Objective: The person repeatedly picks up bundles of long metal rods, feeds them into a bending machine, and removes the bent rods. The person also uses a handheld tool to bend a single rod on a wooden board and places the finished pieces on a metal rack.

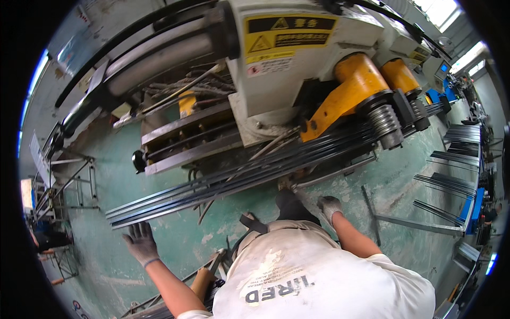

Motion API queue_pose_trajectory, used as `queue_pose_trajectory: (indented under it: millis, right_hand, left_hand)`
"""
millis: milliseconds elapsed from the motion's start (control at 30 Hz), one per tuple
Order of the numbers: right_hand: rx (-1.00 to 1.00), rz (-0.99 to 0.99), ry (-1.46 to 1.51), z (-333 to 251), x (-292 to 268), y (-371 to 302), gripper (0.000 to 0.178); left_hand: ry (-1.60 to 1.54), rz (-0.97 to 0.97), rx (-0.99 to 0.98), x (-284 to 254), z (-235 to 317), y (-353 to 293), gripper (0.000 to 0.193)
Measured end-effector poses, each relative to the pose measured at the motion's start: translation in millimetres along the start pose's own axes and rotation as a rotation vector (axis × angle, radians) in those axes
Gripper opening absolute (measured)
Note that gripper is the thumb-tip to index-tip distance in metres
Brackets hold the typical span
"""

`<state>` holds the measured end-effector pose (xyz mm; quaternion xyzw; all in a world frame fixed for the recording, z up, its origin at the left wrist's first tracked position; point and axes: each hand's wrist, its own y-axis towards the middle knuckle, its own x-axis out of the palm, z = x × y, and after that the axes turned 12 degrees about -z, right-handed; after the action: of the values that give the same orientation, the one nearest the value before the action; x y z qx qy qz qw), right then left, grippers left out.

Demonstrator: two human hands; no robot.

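A bundle of long, thin dark metal bars (175, 201) runs from the left, under the machine's orange arms, toward the right. My left hand (141, 243), in a grey glove, is at the near left ends of the bars. Its fingers are stretched out, with the tips against or just beside the bar ends; contact is not clear. My right hand (330, 207), also gloved, is below the bars, apart from them. Its fingers look loosely curled, and nothing shows in them.
A large white machine (292, 80) with orange arms (350, 87) and coil springs (387, 125) stands ahead. A steel bed (191, 146) juts out at left. Racks of dark bars (446, 183) line the right side. A metal frame (79, 183) stands at far left.
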<state>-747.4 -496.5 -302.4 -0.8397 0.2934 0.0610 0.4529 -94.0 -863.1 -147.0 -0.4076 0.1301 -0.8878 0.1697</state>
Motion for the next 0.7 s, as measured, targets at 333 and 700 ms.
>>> queue_pose_trajectory:
  millis: [333,700]
  right_hand:
    - [0.05,0.056,-0.29,-26.5,-111.8,70.5,0.051]
    - [-0.008,0.147,-0.138,5.4,-58.7,-2.8,0.046]
  left_hand:
    - [0.925,-0.869,-0.306,-3.8,-289.3,-52.2,0.026]
    - [0.889,-0.777,-0.324,15.7,-209.0,-12.7,0.034]
